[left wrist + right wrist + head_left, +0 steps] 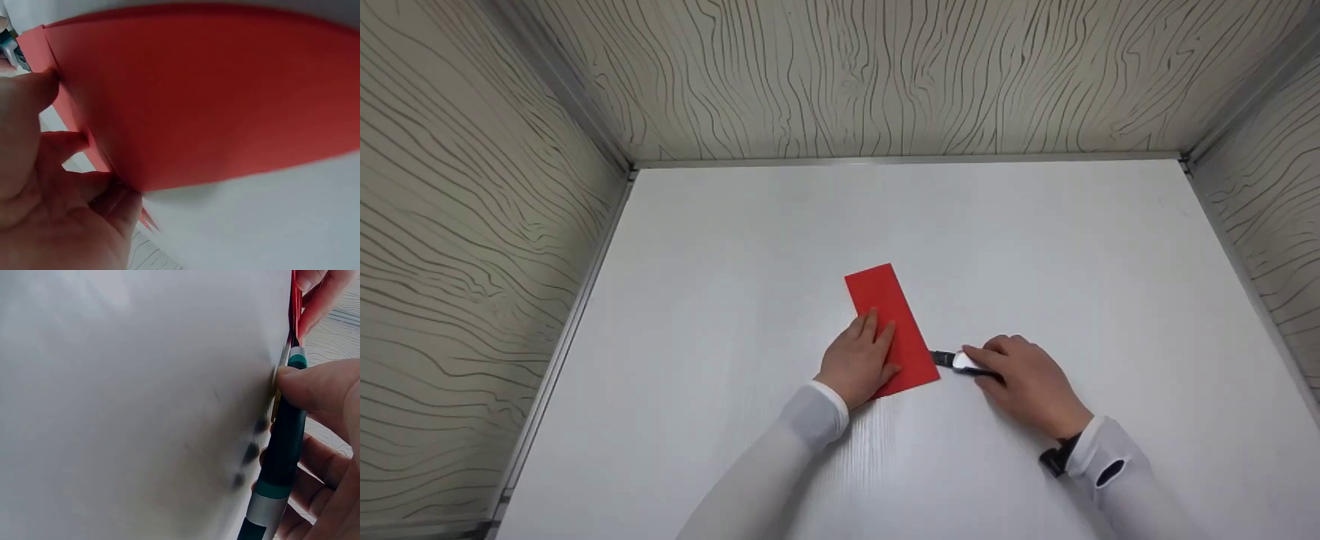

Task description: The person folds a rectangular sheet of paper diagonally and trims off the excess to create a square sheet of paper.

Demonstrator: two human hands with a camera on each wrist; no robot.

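Observation:
A red folded paper piece (894, 315), shaped like a long envelope, lies slanted on the white table. On its left side my left hand (855, 364) presses it with spread fingers. In the left wrist view those fingertips (79, 140) touch the red paper (214, 90) near one end, and its surface bows upward. My right hand (1027, 382) grips a dark stapler (943, 358), with its nose right at the paper's right edge. Up close, the stapler (284, 444) shows green bands and silver parts, with the thumb (315, 385) along its front.
Around the work stretches a white tabletop (735, 262). Wood-grain patterned panels (840, 82) stand at its back and sides, with a metal frame rail (840, 160) along the far edge. The right wrist wears a black strap (1061, 454).

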